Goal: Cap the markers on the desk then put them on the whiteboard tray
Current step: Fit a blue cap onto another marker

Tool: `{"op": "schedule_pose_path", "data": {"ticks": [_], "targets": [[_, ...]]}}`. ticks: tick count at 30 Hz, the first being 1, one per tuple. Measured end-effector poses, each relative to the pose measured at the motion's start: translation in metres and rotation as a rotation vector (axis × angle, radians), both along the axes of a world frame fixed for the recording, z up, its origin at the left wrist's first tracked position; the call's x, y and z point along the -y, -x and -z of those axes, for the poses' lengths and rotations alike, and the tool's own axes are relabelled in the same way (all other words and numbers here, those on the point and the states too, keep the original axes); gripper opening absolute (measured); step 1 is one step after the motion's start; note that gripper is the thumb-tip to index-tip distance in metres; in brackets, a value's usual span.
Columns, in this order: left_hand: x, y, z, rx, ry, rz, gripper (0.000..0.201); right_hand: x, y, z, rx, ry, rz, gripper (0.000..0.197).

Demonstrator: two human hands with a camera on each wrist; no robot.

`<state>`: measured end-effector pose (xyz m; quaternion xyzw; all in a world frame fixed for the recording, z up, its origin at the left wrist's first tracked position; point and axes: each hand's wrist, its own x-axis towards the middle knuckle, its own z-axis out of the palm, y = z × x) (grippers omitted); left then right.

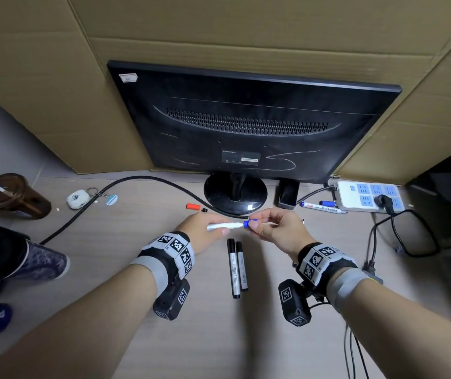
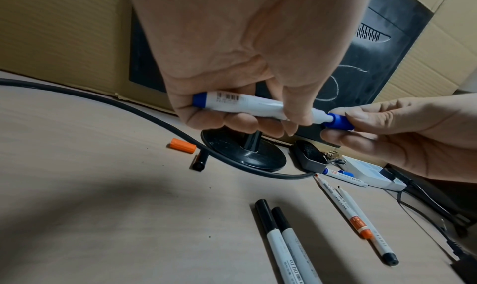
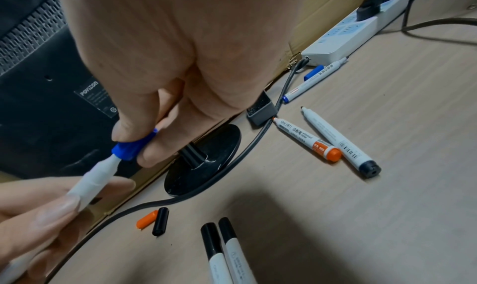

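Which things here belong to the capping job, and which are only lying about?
Job: blue marker in left hand; blue cap in right hand; two capped black markers; loose orange cap.
Lying about: monitor, power strip, keychain.

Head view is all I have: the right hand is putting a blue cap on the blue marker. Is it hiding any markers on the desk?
Observer: Yes. The right wrist view shows two uncapped markers past the right hand: an orange-ended marker lying against a black-ended marker.
Operator: Are there loose caps for both?
Observer: It seems so. In that view a black cap lies right against the orange cap, beside the cable.
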<state>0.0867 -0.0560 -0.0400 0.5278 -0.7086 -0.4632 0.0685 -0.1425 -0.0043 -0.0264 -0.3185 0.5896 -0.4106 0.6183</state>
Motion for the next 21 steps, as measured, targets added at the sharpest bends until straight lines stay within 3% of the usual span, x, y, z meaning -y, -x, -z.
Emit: {"op": "schedule_pose_path", "data": {"ticks": [8, 13, 21], "targets": [[0.0, 0.006, -0.009, 0.012, 0.011, 0.015, 0.007, 0.001, 0.002, -0.005, -0.03, 0.06, -0.063, 0.013], [-0.001, 0.013, -0.015, 0.018, 0.032, 0.061, 0.026, 0.005, 0.007, -0.009, 0.0, 0.04, -0.037, 0.016], [-0.005, 0.021, -0.009, 0.001, -0.007, 0.089, 0.028, -0.002, 0.015, -0.009, 0.067, -0.059, -0.043, 0.014]]}}
